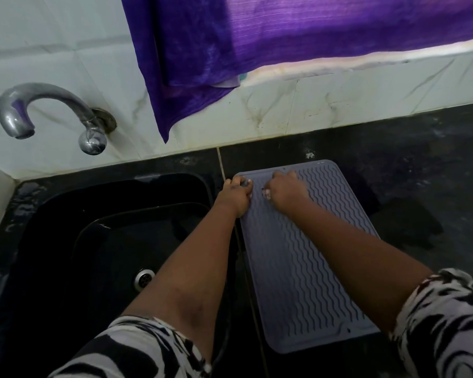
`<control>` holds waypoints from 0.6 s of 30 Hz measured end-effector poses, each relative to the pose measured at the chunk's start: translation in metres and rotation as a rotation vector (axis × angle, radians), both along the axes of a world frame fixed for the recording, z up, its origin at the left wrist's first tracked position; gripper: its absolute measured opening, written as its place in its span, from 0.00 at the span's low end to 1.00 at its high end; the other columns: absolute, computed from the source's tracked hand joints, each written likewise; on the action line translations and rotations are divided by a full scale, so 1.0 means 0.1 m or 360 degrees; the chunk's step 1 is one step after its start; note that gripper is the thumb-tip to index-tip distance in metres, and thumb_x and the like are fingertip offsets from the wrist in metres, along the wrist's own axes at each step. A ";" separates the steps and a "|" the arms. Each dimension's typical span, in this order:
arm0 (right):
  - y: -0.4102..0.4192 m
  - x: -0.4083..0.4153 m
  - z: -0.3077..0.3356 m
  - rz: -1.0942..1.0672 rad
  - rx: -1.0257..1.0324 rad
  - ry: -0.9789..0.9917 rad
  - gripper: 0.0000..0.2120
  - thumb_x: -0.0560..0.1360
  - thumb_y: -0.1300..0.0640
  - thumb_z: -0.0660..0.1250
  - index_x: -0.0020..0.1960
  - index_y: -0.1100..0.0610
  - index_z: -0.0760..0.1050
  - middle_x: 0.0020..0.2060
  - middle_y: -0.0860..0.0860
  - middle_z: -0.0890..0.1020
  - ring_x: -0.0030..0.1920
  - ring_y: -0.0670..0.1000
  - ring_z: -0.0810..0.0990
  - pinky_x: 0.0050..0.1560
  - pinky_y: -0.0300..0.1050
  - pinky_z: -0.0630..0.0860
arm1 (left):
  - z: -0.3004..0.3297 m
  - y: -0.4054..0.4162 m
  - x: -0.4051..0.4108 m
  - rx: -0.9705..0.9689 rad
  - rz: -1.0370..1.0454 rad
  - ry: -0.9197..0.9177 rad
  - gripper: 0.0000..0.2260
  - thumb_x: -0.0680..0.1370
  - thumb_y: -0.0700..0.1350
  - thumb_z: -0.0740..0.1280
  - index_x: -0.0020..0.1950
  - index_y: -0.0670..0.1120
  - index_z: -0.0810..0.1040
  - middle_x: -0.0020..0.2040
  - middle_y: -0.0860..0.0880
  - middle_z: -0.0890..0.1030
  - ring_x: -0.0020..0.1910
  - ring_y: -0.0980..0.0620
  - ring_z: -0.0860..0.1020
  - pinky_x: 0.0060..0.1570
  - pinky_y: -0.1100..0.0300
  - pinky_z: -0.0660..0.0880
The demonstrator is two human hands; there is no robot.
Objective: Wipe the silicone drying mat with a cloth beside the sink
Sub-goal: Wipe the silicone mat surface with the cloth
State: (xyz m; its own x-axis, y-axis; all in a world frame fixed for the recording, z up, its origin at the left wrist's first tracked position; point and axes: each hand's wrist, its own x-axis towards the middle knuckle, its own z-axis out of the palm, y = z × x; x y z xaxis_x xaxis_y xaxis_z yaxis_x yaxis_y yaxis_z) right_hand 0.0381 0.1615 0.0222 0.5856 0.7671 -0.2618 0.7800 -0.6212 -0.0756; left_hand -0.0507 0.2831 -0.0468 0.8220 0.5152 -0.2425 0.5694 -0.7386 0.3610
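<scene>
A grey silicone drying mat point(306, 257) with wavy ridges lies flat on the black counter, just right of the sink. My left hand point(235, 195) is curled around the mat's far left corner. My right hand point(284, 190) sits close beside it on the mat's far end, fingers curled down onto the ridges as if pinching them. A dark crumpled cloth point(407, 223) lies on the counter to the right of the mat, with neither hand on it.
A black sink point(74, 241) with a steel drain point(144, 278) lies to the left. A chrome tap point(52, 113) juts from the white tiled wall. A purple curtain point(257, 45) hangs above the counter. Black counter point(421, 148) extends to the right.
</scene>
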 end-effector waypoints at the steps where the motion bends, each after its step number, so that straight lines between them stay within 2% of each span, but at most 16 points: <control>1: -0.05 -0.07 -0.05 0.0048 -0.0003 -0.0068 0.17 0.76 0.50 0.64 0.62 0.55 0.75 0.59 0.54 0.72 0.61 0.59 0.70 0.56 0.59 0.75 | 0.00 0.01 0.00 0.0003 0.0005 0.0014 0.20 0.84 0.49 0.53 0.76 0.52 0.62 0.76 0.46 0.57 0.71 0.43 0.60 0.71 0.49 0.64; 3: -0.16 -0.14 -0.06 0.0234 -0.0072 -0.0177 0.16 0.77 0.50 0.63 0.62 0.55 0.76 0.59 0.53 0.72 0.62 0.58 0.68 0.54 0.58 0.75 | 0.02 0.01 0.00 0.0049 -0.0019 0.0029 0.20 0.83 0.48 0.54 0.76 0.52 0.63 0.77 0.46 0.57 0.72 0.42 0.59 0.71 0.48 0.63; 5: -0.30 -0.20 0.01 0.0389 -0.0120 -0.0125 0.15 0.77 0.49 0.63 0.61 0.54 0.75 0.58 0.52 0.73 0.60 0.56 0.69 0.54 0.56 0.75 | 0.04 0.00 0.00 0.0027 -0.0017 0.0068 0.20 0.84 0.48 0.54 0.76 0.51 0.62 0.77 0.45 0.56 0.72 0.42 0.59 0.72 0.47 0.63; 8: -0.44 -0.27 0.13 0.0342 -0.0273 0.0082 0.14 0.78 0.48 0.63 0.58 0.55 0.74 0.57 0.52 0.77 0.60 0.54 0.72 0.58 0.52 0.74 | 0.09 -0.02 0.00 0.0015 -0.0025 0.0111 0.21 0.84 0.49 0.52 0.77 0.51 0.59 0.77 0.46 0.53 0.72 0.43 0.58 0.72 0.48 0.63; 11: -0.36 -0.18 0.35 0.0207 -0.0507 0.0409 0.17 0.76 0.52 0.68 0.63 0.56 0.72 0.58 0.54 0.78 0.59 0.55 0.76 0.62 0.52 0.74 | 0.12 -0.05 -0.01 0.0038 -0.0033 0.0166 0.21 0.84 0.50 0.51 0.78 0.52 0.58 0.77 0.46 0.52 0.73 0.42 0.58 0.71 0.48 0.63; 13: -0.22 -0.03 0.43 0.0034 -0.0323 0.0480 0.20 0.74 0.55 0.69 0.64 0.56 0.71 0.59 0.56 0.77 0.59 0.56 0.77 0.61 0.53 0.74 | 0.13 -0.05 -0.01 0.0067 -0.0035 0.0186 0.21 0.84 0.49 0.51 0.78 0.52 0.58 0.77 0.46 0.52 0.73 0.42 0.58 0.71 0.49 0.64; 16: -0.06 0.07 0.31 0.0005 -0.0014 0.0225 0.17 0.76 0.52 0.67 0.62 0.58 0.73 0.61 0.57 0.76 0.63 0.58 0.73 0.63 0.56 0.72 | 0.12 -0.06 -0.03 0.0096 -0.0047 0.0148 0.21 0.83 0.48 0.53 0.77 0.53 0.59 0.78 0.46 0.54 0.74 0.41 0.57 0.71 0.48 0.64; 18: -0.08 -0.07 0.14 0.0026 -0.0011 0.0112 0.16 0.76 0.51 0.66 0.62 0.57 0.74 0.63 0.55 0.74 0.65 0.59 0.70 0.62 0.58 0.73 | 0.11 -0.05 -0.03 0.0125 -0.0089 0.0171 0.21 0.83 0.49 0.53 0.78 0.53 0.58 0.78 0.46 0.53 0.73 0.42 0.57 0.70 0.49 0.65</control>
